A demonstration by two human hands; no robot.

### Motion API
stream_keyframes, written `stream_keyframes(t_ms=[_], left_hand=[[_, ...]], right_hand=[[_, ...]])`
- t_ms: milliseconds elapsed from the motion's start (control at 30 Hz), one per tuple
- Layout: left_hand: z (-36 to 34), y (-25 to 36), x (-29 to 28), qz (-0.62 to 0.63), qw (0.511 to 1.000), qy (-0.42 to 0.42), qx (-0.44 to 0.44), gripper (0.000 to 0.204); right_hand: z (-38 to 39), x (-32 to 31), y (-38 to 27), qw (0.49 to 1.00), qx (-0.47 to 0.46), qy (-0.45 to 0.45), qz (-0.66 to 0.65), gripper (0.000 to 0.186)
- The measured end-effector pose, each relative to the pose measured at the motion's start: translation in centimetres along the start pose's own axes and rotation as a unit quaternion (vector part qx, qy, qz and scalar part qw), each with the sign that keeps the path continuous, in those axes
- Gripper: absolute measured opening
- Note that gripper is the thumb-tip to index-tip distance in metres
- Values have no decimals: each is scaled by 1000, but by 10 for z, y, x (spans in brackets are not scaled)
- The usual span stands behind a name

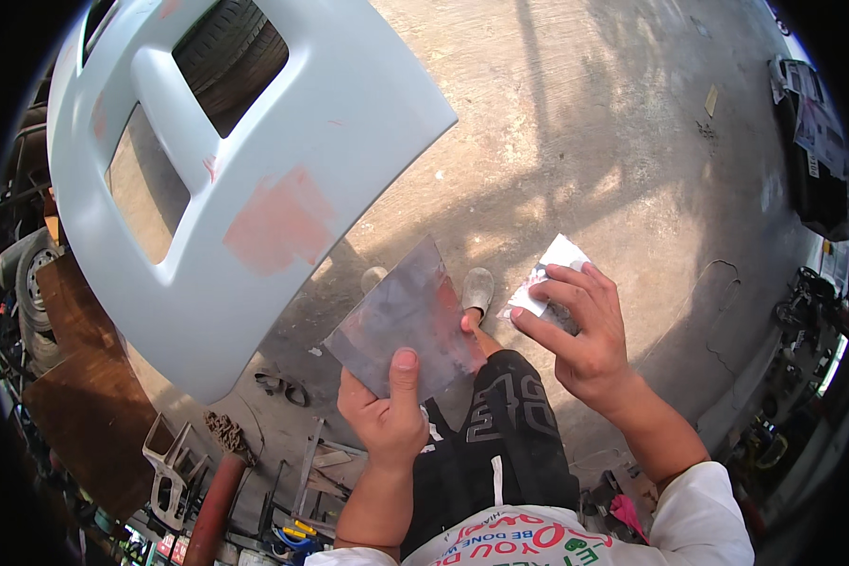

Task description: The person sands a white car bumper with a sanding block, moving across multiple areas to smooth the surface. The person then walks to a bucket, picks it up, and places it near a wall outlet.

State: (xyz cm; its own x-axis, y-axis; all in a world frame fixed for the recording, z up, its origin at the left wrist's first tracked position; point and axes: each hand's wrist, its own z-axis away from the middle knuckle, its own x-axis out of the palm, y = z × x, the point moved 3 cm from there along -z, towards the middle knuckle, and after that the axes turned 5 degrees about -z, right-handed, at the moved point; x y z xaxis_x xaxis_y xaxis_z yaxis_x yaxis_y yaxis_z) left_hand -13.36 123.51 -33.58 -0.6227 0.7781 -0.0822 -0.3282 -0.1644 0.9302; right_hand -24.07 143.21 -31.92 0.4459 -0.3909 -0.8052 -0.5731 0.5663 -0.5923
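My left hand (387,406) grips a thin grey sheet (387,321) by its near edge, thumb on top. Reddish smears lie on the sheet's right part. In my right hand (585,330), to the right of the sheet and apart from it, is a small white piece, creased like paper (563,255), with dark and reddish marks. The fingers close over it, so part of it is hidden. A large pale blue-grey vehicle body panel (368,123) with rectangular openings rises at the left; it bears a pinkish patch (281,219) near its right edge.
A tyre (231,57) shows through the panel's upper opening. Brown boards (90,424), a red cylinder (215,509) and a grey metal bracket (168,472) crowd the lower left. Concrete floor (575,141) stretches ahead. A dark vehicle (816,151) stands far right, with a thin wire (712,325) nearer.
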Motion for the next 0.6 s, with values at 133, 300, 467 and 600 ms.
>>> stream_keyframes(t_ms=[133,300,467,600], left_hand=[[2,15,-10,-126,978,10,163,27],[-4,3,-69,168,982,15,88,39],[-23,-63,-82,257,937,-234,-27,41],[-40,-49,-75,302,921,-247,13,36]], right_hand=[[-8,6,-48,998,-35,-33,-49,38],[-10,42,-18,970,105,-24,-220,51],[-16,33,17,611,375,107,-689,61],[-40,5,5,862,233,98,-439,53]])
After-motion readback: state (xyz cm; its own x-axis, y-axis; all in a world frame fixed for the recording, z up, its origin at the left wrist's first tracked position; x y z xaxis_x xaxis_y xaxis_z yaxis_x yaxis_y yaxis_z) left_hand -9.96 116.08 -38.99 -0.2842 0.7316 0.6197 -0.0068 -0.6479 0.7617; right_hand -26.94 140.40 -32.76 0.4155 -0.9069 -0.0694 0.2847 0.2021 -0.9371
